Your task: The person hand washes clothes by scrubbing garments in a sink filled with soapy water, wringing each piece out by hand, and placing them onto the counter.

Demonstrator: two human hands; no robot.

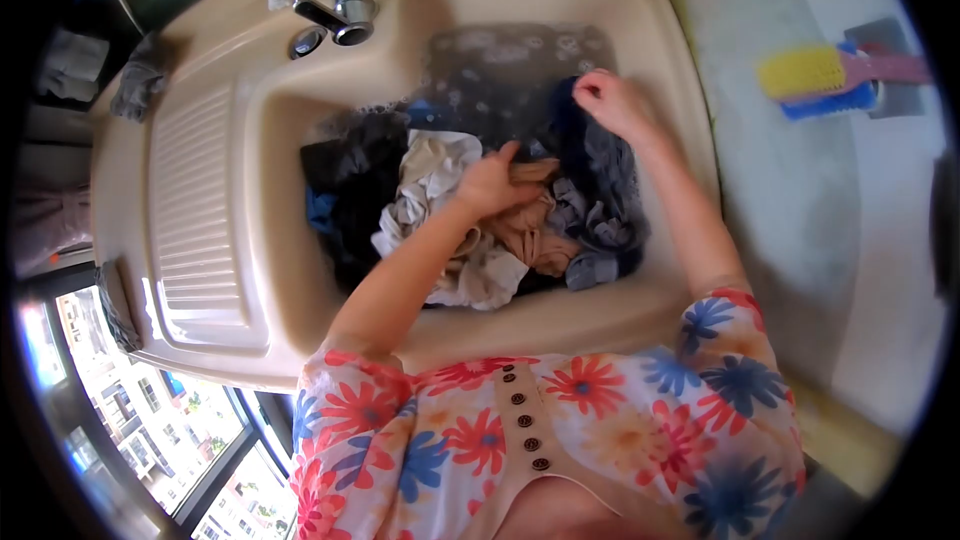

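Note:
Soapy grey water fills part of a beige sink [290,240], with a heap of wet clothes in it. My left hand [490,183] is in the middle of the heap, its thumb raised and its fingers around a fold of tan cloth [540,235]. White cloth [430,165] lies beside and below that hand. Further right and higher, my right hand [608,102] is closed in a pinch at a dark blue cloth [572,125], which hangs down into the water. Grey-blue cloth [600,225] lies below it, and black cloth [365,180] is at the left of the heap.
A chrome faucet [345,5] stands at the sink's back edge. To the left is a ribbed drainboard [195,210], with grey cloths [140,80] near its far corner. A yellow, pink-handled brush [805,73] lies on the right ledge. Windows show at lower left.

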